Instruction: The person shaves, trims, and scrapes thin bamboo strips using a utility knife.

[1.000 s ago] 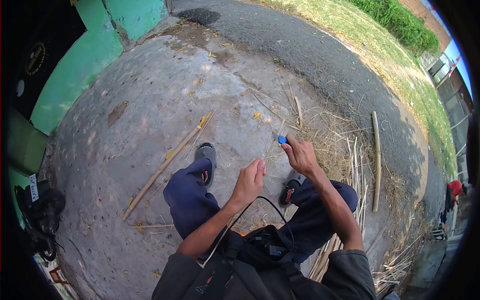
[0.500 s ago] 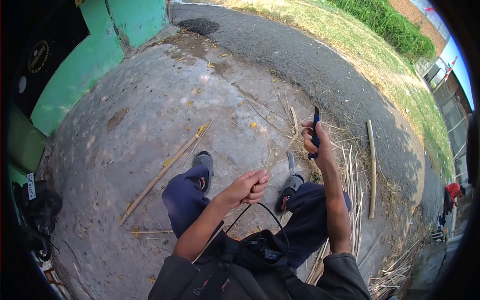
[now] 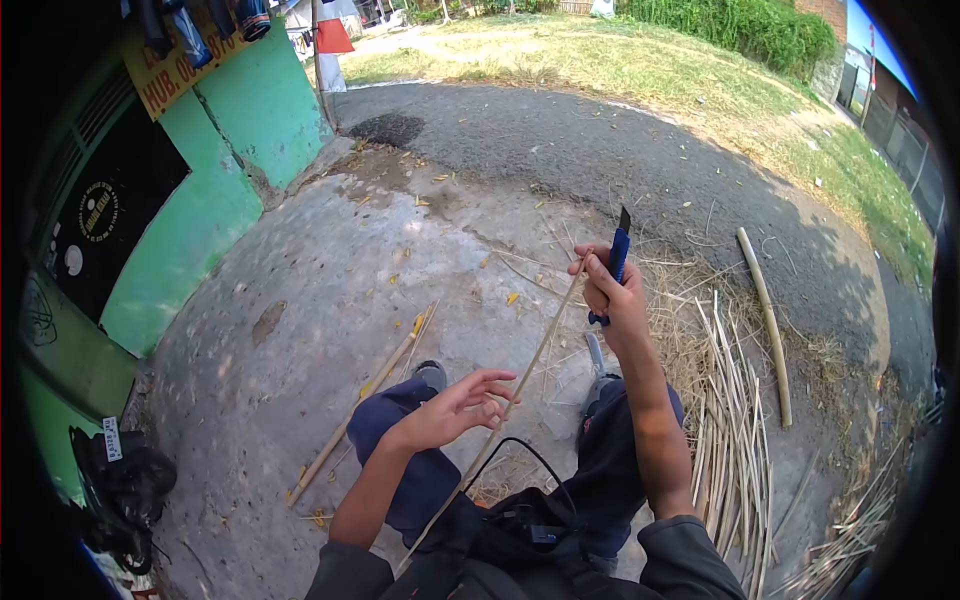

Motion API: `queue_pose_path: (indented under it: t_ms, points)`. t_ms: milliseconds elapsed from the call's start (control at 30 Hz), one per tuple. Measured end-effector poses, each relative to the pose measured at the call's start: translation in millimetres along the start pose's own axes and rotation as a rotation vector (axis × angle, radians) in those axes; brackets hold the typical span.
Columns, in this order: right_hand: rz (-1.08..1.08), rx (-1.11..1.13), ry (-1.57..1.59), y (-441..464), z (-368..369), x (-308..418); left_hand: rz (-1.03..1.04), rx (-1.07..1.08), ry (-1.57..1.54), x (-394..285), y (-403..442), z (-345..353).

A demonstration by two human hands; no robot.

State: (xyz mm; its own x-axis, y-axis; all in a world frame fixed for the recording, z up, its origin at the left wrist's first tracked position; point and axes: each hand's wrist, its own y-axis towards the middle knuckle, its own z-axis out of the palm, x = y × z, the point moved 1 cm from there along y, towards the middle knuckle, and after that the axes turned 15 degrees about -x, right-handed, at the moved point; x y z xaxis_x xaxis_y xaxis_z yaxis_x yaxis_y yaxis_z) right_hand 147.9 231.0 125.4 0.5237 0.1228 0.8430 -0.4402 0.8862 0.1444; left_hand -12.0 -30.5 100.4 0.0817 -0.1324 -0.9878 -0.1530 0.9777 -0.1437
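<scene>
My right hand [image 3: 617, 297] is closed around a blue utility knife [image 3: 619, 254] whose dark blade points up and away from me. Its thumb and fingertips also pinch the upper end of a thin bamboo strip [image 3: 545, 345]. The strip slants down between my legs to my lap. Beside its middle, my left hand [image 3: 450, 412] has its fingers loosely spread; whether they touch the strip, I cannot tell. A knife with a broad blade [image 3: 595, 353] lies by my right shoe, its handle end hidden.
Split bamboo strips [image 3: 735, 430] lie in a heap to my right, near shavings [image 3: 670, 300] and a thick bamboo pole [image 3: 764, 325]. A thinner pole [image 3: 350, 412] lies left of my legs. A green wall [image 3: 165, 300] and a motorcycle [image 3: 125, 480] stand at left.
My left hand has opened from a closed grip and shifted slightly left. My right hand has moved left and now pinches the strip's end beside the utility knife. The view has tilted up.
</scene>
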Motion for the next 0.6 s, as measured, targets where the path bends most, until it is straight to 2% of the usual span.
queue_pose_path:
  t_ms: [100, 267, 367, 433, 467, 567, 600]
  points:
    - [0.014, -0.031, 0.089, 3.1, -14.0, 10.7, -0.039, 0.025, 0.172, -10.4, -16.8, -8.8]
    - [0.06, -0.017, 0.448, 9.4, -32.3, 11.3, -0.174, 0.122, 0.259, 1.1, -42.4, 2.2]
    - [0.057, -0.073, 0.517, 14.0, -42.1, 16.8, -0.141, 0.059, 0.362, 4.8, -55.6, 6.8]
    - [0.035, -0.161, 0.561, 17.7, -54.2, 24.1, -0.016, -0.098, 0.441, 5.1, -63.0, -3.5]
    - [-0.016, -0.164, 0.605, 20.1, -60.7, 28.7, 0.055, -0.269, 0.491, 2.6, -68.0, -7.8]
    - [-0.221, -0.13, 0.644, 35.9, -109.0, 35.3, 0.462, -0.823, 0.863, -21.2, -83.7, -27.4]
    - [-0.258, -0.243, 0.629, 35.2, -115.2, 46.3, 0.516, -0.946, 0.949, -37.2, -94.2, -32.0]
